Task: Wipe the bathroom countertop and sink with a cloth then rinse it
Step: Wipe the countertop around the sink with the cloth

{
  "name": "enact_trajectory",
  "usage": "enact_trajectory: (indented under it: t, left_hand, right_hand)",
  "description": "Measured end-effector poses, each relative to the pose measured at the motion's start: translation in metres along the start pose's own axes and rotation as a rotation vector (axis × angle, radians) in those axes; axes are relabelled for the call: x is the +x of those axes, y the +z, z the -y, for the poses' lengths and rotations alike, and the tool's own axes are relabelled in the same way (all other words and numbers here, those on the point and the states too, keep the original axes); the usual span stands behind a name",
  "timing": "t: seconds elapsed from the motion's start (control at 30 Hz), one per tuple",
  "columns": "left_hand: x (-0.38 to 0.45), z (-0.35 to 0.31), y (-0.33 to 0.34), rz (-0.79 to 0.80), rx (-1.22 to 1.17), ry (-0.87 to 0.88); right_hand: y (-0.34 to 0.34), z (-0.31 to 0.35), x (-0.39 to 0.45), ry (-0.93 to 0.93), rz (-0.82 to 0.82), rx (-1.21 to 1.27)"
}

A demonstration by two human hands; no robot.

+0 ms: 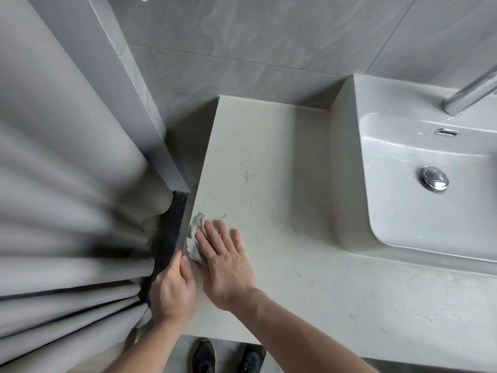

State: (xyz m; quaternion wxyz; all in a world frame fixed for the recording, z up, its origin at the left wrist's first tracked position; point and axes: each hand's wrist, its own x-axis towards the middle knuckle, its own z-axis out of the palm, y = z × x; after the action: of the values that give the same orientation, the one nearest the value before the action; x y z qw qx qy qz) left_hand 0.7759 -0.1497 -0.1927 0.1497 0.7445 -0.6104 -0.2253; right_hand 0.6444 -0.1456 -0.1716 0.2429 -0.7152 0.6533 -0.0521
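1. Cloth (195, 239): a small, crumpled, whitish-grey rag with a rough, nubbly surface. It lies bunched at the left edge of the countertop, near the front corner, and only its left part shows from under the hand that covers it.
2. Right hand (225, 265): laid flat on the cloth, palm down, fingers straight and slightly spread, pointing toward the wall. It presses the cloth against the countertop; the fingertips reach past the cloth onto the bare surface.
3. Left hand (172, 289): placed at the countertop's left edge, just beside the right hand. The thumb lies on top of the surface, close to the cloth; the fingers go down over the edge and are hidden, so how far they curl cannot be told.
4. Countertop (269, 170): pale, off-white stone with faint grey veining and a low raised lip along the back wall.
5. Sink (430, 224): a white rectangular basin with rounded corners, set at the right, well apart from the cloth. A chrome drain plug (433, 178) sits in its floor, and a chrome tap (470, 95) reaches in over the back rim.
6. Curtain (67, 197): grey, pleated, hanging at the left beside the countertop.
7. Shoes (204, 356): dark, on the floor below the front edge.
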Motion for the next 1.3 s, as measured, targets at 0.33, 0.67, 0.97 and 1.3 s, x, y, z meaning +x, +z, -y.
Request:
enact_trajectory:
  t: [0.33,0.67,0.97,1.3]
  left_hand:
    - [-0.002,-0.004,0.001,0.015,0.034,-0.085]
    - [-0.001,-0.003,0.002,0.031,0.032,-0.108]
    - [0.0,0.003,0.002,-0.016,0.016,0.001]
    - [0.002,0.006,0.007,0.023,0.068,-0.066]
  right_hand:
    - [-0.029,-0.128,-0.074,0.255,-0.143,-0.082]
    - [-0.022,-0.123,-0.049,0.442,-0.268,0.004]
    - [-0.002,-0.001,0.032,-0.095,-0.01,0.008]
    - [-0.023,-0.115,-0.03,0.14,-0.21,0.02]
